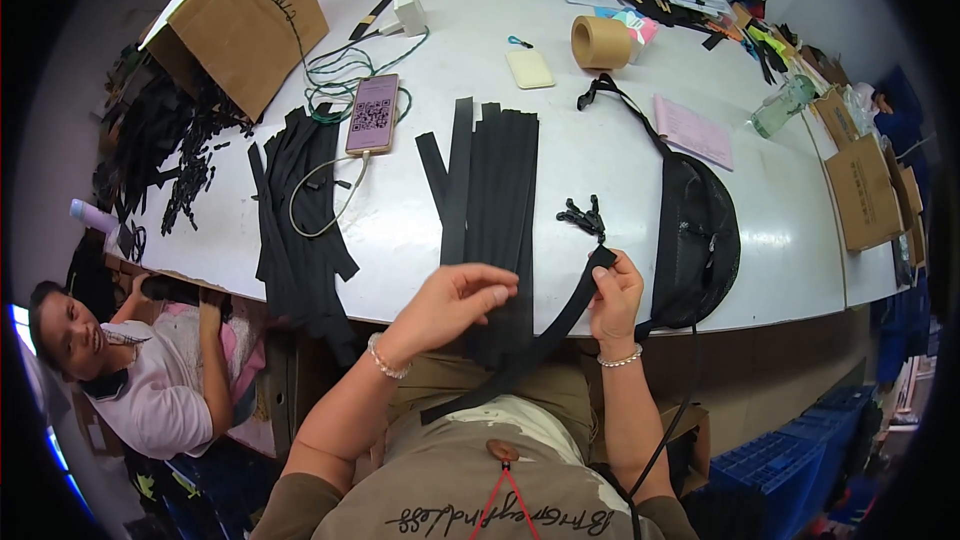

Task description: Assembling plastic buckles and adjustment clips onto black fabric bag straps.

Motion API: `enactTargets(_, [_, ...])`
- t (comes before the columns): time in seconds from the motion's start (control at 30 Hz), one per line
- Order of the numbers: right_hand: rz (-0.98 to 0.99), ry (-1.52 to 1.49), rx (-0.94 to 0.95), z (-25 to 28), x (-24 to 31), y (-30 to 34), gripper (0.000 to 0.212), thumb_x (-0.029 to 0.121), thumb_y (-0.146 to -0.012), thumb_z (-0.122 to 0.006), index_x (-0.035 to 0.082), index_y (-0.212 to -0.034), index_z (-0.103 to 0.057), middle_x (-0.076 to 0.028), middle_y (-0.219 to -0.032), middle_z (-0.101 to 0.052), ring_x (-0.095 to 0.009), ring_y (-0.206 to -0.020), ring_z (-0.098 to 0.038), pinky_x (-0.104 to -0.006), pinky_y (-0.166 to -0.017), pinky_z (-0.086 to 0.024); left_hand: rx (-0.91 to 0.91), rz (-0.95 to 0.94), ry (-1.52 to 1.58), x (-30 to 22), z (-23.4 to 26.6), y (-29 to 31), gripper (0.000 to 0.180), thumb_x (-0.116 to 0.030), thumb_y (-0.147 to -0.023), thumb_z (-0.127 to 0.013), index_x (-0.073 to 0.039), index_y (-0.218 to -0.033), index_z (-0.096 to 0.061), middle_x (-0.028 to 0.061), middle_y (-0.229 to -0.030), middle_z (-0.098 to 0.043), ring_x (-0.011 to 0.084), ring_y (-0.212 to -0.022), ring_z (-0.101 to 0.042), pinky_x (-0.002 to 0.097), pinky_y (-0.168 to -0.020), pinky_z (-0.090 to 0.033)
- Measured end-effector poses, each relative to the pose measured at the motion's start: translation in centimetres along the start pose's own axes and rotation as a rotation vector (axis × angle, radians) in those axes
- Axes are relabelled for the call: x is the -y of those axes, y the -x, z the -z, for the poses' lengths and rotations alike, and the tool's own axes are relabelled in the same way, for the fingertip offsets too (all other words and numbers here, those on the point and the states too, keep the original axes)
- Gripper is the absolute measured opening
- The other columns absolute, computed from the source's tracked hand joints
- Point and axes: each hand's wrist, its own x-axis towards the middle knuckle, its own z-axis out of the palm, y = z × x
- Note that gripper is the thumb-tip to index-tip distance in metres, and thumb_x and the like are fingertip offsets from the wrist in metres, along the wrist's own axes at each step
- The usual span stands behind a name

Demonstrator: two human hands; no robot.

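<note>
My right hand (615, 300) pinches one end of a black webbing strap (565, 318) near the front edge of the table. From there the strap hangs down across my lap. Just beyond the pinched end lies a small cluster of black plastic buckles (582, 217). My left hand (455, 305) hovers over the near end of a stack of black straps (505, 170), its fingers stretched forward and the thumb apart, with nothing visible in it. To the right of my right hand rests a black waist bag (697, 240), its belt reaching away across the table.
Left of the stack lies another strap pile (292, 190), with a phone (372, 115) and cable beside it. Farther off are a cardboard box (240, 25), a tape roll (601, 42) and a pink pad (693, 132). A co-worker (165, 380) sits at the lower left.
</note>
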Motion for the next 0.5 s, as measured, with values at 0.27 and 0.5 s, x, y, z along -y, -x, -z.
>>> enactTargets(0.27, [-0.014,0.118,0.003,-0.4,0.0,0.4,0.013,0.004,-0.082,-0.054,-0.003,-0.09,-0.06,-0.001,-0.064,-0.057,-0.004,-0.043,-0.043,-0.017,-0.038,-0.032,-0.198,-0.333,-0.467,-1.9,-2.8,-9.8,0.02,-0.006,-0.083,-0.058,-0.001,-0.101,-0.066,0.0133,-0.096,-0.066,0.0227,-0.084,-0.062,0.0313,-0.073,-0.05])
enactTargets(0.5, [-0.014,0.091,0.026,-0.1,-0.6,0.1,0.013,0.004,-0.084,-0.055,-0.003,-0.093,-0.061,-0.001,-0.064,-0.059,-0.004,-0.043,-0.045,-0.0172,-0.038,-0.034,-0.222,-0.562,-0.911,-1.1,-2.9,-15.3,0.017,-0.003,-0.076,-0.061,-0.005,-0.091,-0.069,0.0104,-0.099,-0.064,0.0285,-0.093,-0.057,0.0369,-0.084,-0.046])
